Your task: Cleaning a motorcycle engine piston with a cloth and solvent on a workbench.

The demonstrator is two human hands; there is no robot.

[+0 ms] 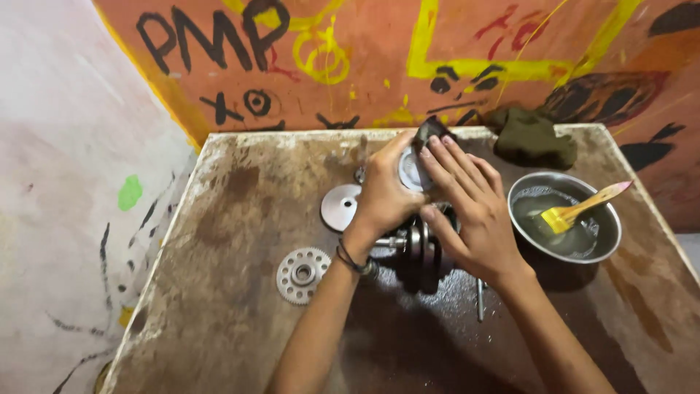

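While left hand (383, 193) grips round metal part (410, 171) above crank assembly (423, 255) mid-tabletop (240, 219), right hand (467, 211) presses dark cloth (429, 133) onto it, grip closed. Toothed gear (302, 275) near left wrist; bowl (565, 219) with brush (576, 211) right.

I count one round steel bowl of cloudy liquid (609, 232), my landmark, with one yellow-bristled wooden-handled brush (580, 211) resting in it. Behind the bowl lies one crumpled olive-green rag (534, 138). Left of the bowl I see two bare hands, one left (384, 191) and one right (470, 211), over one dark metal crankshaft assembly (421, 255). Further left of the bowl are two loose discs: one smooth silver disc (340, 207) and one toothed silver sprocket (302, 275)
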